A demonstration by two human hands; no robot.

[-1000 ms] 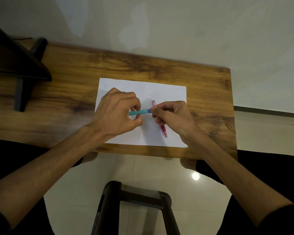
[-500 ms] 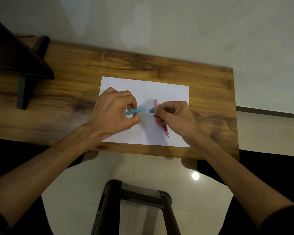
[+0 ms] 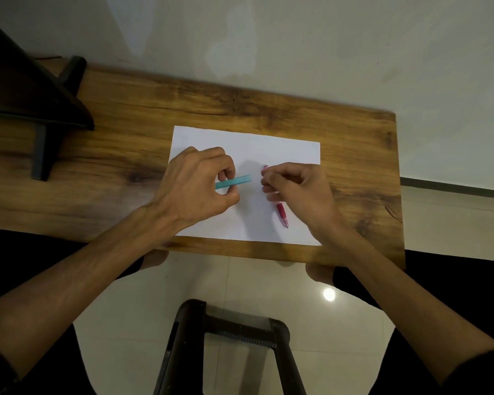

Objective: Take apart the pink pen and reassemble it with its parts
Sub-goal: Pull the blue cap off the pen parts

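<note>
Pulled apart within the last second: a teal pen barrel [image 3: 234, 181], earlier joined to a small blue end piece between both hands, now held alone. Clamped between thumb and bent fingers of the left hand [image 3: 197, 186], with the free end pointing toward 3 o'clock, a little raised. Separated from the right hand [image 3: 294, 185] by a clear gap, wider than half a second ago.

Curled together at the right hand, fingertips pressed close. Cannot tell whether the blue piece is kept inside, because hidden or too blurred to see.

Lying flat on the white paper [image 3: 246, 143], at about 4 o'clock from the sheet's middle: the pink pen [image 3: 281, 212]. Partly covered by the right hand, with the top end just showing at 12 o'clock above the knuckles and the tip pointing toward 5 o'clock. Unchanged in place during this second, and seemingly in one piece.

Judged from this: work done so far on the teal pen, not on the pink one, so probably nothing yet completed for the task itself. Likely needed next: putting down the teal parts on the wooden table [image 3: 126, 138] or paper, then taking up the pink pen.
</note>
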